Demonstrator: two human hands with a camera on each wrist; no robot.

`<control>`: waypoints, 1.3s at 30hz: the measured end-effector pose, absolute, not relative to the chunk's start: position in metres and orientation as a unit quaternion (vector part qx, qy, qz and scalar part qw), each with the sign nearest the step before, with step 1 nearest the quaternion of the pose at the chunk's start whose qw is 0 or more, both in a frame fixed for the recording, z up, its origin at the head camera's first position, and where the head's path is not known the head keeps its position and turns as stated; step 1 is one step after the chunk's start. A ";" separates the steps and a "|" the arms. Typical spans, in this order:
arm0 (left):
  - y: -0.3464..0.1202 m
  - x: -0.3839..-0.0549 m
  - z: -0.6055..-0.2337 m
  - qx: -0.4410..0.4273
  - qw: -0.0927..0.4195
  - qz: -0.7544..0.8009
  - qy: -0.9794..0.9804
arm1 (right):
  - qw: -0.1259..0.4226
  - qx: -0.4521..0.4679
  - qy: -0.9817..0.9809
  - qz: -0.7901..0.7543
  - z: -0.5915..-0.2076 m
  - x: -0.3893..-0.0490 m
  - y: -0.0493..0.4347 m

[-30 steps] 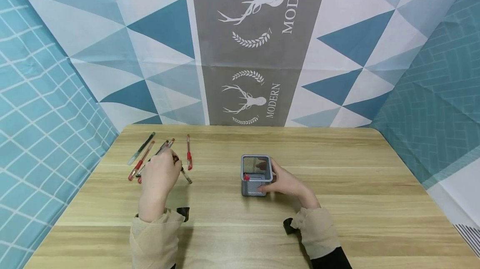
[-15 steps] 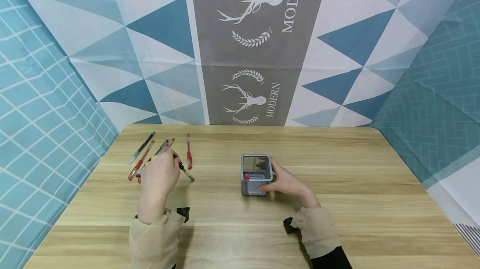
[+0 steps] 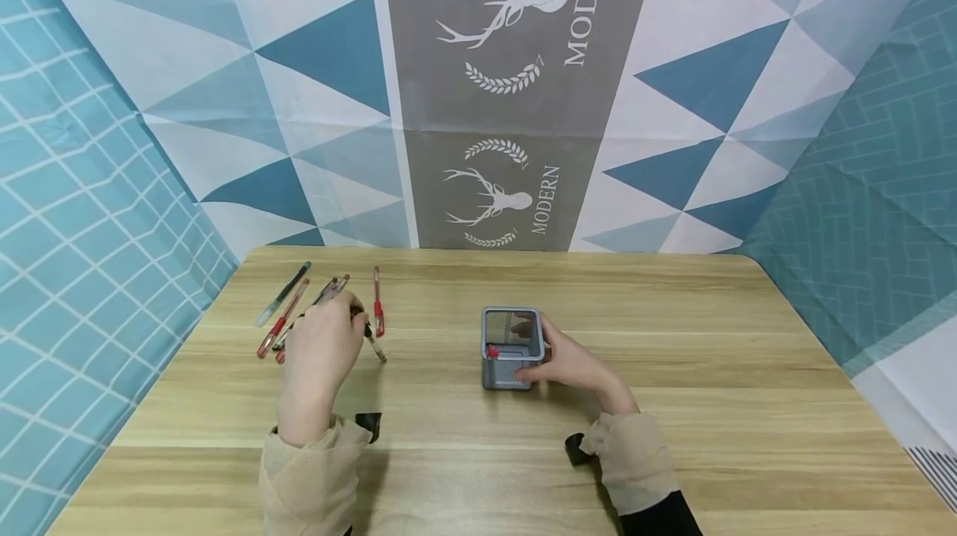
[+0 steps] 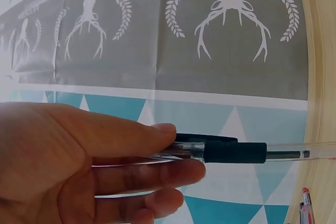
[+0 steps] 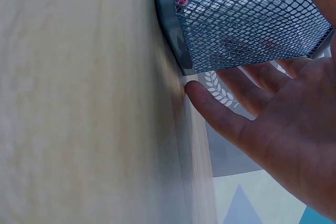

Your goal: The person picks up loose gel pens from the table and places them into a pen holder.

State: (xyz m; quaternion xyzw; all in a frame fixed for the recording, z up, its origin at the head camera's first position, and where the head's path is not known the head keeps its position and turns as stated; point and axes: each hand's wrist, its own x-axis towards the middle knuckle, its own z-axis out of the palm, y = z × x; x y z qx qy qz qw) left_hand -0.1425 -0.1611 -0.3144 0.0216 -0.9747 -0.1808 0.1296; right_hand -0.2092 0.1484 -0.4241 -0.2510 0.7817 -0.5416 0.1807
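My left hand (image 3: 323, 353), over the left side of the table, pinches a clear-barrelled pen with black parts (image 3: 372, 340). In the left wrist view, thumb and fingers hold this pen (image 4: 236, 152) near its black clip. My right hand (image 3: 571, 361) grips the right side of a grey square mesh pen holder (image 3: 507, 375), which stands upright on the table. The right wrist view has thumb and fingers spread around the mesh holder (image 5: 247, 24). Something red (image 3: 492, 351) shows inside it; the rest of its contents is unclear.
Several pens lie on the wooden table (image 3: 710, 403) around my left hand. Among them are a dark green pen (image 3: 282, 295), a red pen (image 3: 284, 318) and another red pen (image 3: 378, 303). My left hand partly hides others. A patterned cloth (image 3: 493, 104) hangs behind the table.
My left hand has shifted slightly to the right, and the pen in it has turned a little. My right hand and the pen holder have stayed in place.
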 end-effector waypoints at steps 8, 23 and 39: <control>-0.157 -0.144 -0.314 0.023 0.145 -0.193 -0.970 | 0.189 -0.251 0.775 -0.548 -0.423 -0.209 0.148; -0.151 -0.144 -0.314 -0.003 0.203 -0.189 -0.961 | 0.186 -0.250 0.781 -0.542 -0.423 -0.209 0.148; -0.136 -0.145 -0.310 -0.040 0.296 -0.196 -0.934 | 0.186 -0.251 0.777 -0.547 -0.425 -0.210 0.148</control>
